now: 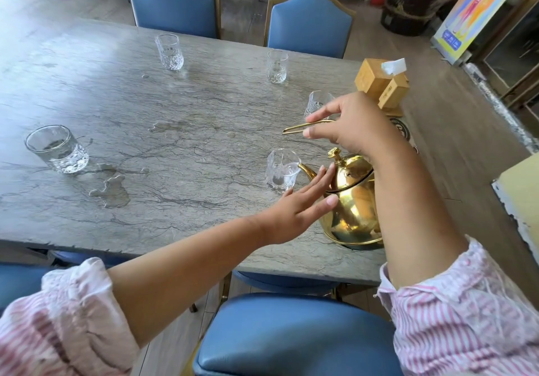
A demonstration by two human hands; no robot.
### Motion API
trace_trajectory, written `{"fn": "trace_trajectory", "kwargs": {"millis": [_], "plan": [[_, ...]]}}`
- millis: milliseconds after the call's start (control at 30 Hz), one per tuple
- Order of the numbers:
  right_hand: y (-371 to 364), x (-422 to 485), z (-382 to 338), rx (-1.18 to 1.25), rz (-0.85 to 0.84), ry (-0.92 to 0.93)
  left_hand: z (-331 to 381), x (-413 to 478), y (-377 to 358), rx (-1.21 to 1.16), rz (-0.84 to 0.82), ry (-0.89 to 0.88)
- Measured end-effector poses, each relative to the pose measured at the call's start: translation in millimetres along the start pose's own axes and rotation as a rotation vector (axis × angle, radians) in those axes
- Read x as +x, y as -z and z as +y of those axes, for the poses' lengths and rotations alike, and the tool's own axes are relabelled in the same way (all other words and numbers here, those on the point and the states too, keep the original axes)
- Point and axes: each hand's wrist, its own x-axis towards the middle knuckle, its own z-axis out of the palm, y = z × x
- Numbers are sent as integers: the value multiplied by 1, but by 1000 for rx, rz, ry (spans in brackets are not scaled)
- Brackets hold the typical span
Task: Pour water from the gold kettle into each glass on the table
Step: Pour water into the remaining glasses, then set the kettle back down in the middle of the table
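Water already sits in the glass [57, 149] far left of the grip, beside spilled puddles [110, 190]. Two far glasses [169, 52] [277, 66] look unfilled, though I can't be sure. Left hand [294, 215], fingers flat and open, rests against the gold kettle [353, 200], its spout touching the nearest glass [282, 170], partly filled. Right hand [350, 125] pinches the handle [306, 126]; another glass [316, 103] waits behind it.

Daylight fell across a grey, veined stone table [180, 148] ringed by blue padded chairs [175, 2] with gold frames. Grey wood-look flooring [455, 130] ran past a colourful leaning poster [478, 8].
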Motion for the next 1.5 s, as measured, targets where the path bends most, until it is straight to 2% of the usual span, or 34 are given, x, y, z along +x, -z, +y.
{"fn": "trace_trajectory", "kwargs": {"millis": [1133, 1333, 1500], "plan": [[-15, -24, 25, 184, 143, 4, 5, -14, -3, 236, -53, 106], [-8, -30, 32, 264, 141, -50, 9, -15, -7, 254, 5, 98], [-1, -40, 26, 440, 105, -113, 16, -23, -9, 252, 149, 48]]}}
